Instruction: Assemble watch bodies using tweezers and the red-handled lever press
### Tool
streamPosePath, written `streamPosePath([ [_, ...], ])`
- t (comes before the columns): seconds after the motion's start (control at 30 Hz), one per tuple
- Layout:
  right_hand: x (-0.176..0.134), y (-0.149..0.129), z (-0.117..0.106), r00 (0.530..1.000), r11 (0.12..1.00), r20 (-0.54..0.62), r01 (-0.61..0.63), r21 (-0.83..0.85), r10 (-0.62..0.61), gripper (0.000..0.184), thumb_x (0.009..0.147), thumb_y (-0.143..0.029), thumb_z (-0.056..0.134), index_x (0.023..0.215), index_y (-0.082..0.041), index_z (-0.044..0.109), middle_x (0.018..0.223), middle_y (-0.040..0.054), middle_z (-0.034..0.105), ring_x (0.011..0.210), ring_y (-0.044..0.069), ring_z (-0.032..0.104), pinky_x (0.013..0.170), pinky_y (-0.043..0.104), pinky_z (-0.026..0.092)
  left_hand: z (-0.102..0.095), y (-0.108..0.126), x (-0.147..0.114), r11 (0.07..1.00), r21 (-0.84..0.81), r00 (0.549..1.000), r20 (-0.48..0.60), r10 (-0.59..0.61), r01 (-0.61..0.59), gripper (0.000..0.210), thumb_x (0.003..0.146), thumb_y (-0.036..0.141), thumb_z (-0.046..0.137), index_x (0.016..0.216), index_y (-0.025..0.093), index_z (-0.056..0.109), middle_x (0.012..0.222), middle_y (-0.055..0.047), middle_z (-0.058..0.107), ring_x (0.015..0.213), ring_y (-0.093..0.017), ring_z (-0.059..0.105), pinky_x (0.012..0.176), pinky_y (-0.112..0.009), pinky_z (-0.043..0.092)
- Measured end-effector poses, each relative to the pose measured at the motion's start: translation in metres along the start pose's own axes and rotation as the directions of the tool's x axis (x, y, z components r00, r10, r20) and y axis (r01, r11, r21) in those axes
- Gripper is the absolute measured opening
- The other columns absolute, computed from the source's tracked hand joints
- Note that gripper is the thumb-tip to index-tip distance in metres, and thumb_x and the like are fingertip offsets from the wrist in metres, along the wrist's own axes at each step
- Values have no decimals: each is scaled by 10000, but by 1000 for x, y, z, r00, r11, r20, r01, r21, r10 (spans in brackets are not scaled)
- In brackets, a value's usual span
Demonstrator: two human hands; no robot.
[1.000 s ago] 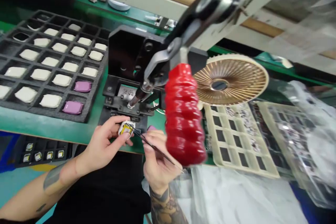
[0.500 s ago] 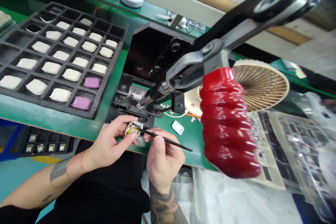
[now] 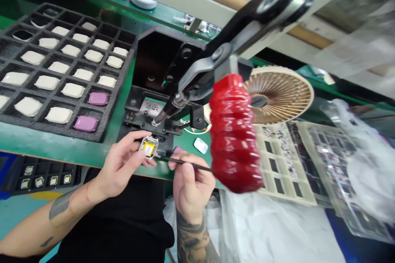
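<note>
My left hand (image 3: 121, 164) pinches a small watch case (image 3: 149, 147) between thumb and fingers. The case is silvery with rounded corners, and its open side shows a yellow part inside. In my right hand (image 3: 193, 185) are slim black tweezers (image 3: 197, 167), held like a pen. Their tip points left and sits just beside the lower right of the case; whether it touches cannot be made out. A small purple piece (image 3: 177, 149) shows just above my right fingertips, mostly hidden. Beyond both hands stands a black hand press (image 3: 152, 121) with a red ribbed handle (image 3: 236, 135).
At left, a dark foam tray (image 3: 106, 125) holds several pale covered pieces and two purple ones (image 3: 86, 123). A lower black tray (image 3: 46, 171) holds several similar cases. A whitish piece (image 3: 200, 146) lies on the green bench. Right are a round fan (image 3: 284, 94) and compartment trays (image 3: 285, 168).
The tweezers' tip has come out of the case and moved slightly right and down. My left hand has tilted the case more toward me. The whole view has shifted, with the scene sliding left.
</note>
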State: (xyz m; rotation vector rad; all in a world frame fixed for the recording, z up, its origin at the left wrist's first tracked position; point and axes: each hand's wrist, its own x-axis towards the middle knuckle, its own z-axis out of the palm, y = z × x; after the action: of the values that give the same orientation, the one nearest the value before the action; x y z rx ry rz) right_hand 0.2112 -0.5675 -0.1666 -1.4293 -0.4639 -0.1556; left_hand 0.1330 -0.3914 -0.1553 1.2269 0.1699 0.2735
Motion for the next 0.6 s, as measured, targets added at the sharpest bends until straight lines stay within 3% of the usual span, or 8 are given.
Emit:
streamPosePath([
  [0.13, 29, -31, -52, 981, 991, 180, 50, 128, -73, 181, 1092, -401, 720, 982, -258, 709, 703, 10, 721, 581, 191, 679, 546, 333, 567, -1, -2, -3, 998, -54, 994, -97, -50, 45, 398, 1108, 366, 778, 1450, 184, 688, 1057, -100, 896, 824, -242, 878, 738, -326, 726],
  [0.2, 56, -48, -87, 934, 984, 323, 111, 138, -151, 206, 1062, -376, 753, 907, -245, 718, 632, -5, 693, 498, 173, 626, 503, 321, 527, -3, -4, -7, 999, 4, 991, -132, -36, 36, 386, 1126, 343, 755, 1470, 186, 674, 1066, -99, 898, 845, -235, 878, 745, -317, 722],
  [0.27, 87, -58, -111, 877, 981, 448, 193, 5, -175, 210, 1028, -323, 795, 846, -228, 752, 641, 5, 713, 523, 178, 661, 523, 330, 547, -6, -6, -10, 996, 83, 993, -115, -10, 20, 415, 1138, 323, 739, 1522, 196, 646, 1084, -95, 899, 886, -228, 880, 785, -311, 719],
  [0.33, 117, -57, -115, 925, 926, 351, 253, -281, -146, 117, 1021, -263, 819, 909, -229, 815, 798, 28, 799, 709, 201, 771, 678, 365, 639, -11, -9, -12, 988, 154, 998, -67, 3, 7, 472, 1141, 319, 733, 1584, 212, 610, 1130, -96, 896, 932, -228, 881, 829, -312, 717],
  [0.37, 129, -52, -111, 954, 878, 223, 274, -392, -198, 52, 1034, -264, 814, 1002, -239, 845, 918, 39, 837, 811, 205, 801, 750, 372, 659, -13, -11, -12, 983, 184, 999, -43, 0, 8, 500, 1141, 320, 732, 1610, 221, 592, 1161, -99, 893, 952, -231, 881, 847, -318, 716],
  [0.47, 143, -34, -91, 913, 762, 43, 365, -535, -406, 157, 1065, -280, 791, 1209, -263, 852, 1124, 50, 856, 966, 206, 810, 851, 381, 674, -16, -11, -13, 968, 250, 999, -25, -30, 36, 518, 1141, 349, 728, 1627, 231, 591, 1217, -107, 883, 986, -244, 879, 888, -337, 720],
  [0.6, 109, -22, -99, 873, 597, 168, 442, -669, -458, 282, 1074, -165, 753, 1327, -274, 815, 1122, 43, 843, 948, 187, 783, 858, 358, 649, -8, -3, -14, 946, 306, 994, -49, -96, 106, 360, 1139, 423, 719, 1443, 230, 718, 1231, -92, 875, 978, -235, 876, 914, -324, 726],
])
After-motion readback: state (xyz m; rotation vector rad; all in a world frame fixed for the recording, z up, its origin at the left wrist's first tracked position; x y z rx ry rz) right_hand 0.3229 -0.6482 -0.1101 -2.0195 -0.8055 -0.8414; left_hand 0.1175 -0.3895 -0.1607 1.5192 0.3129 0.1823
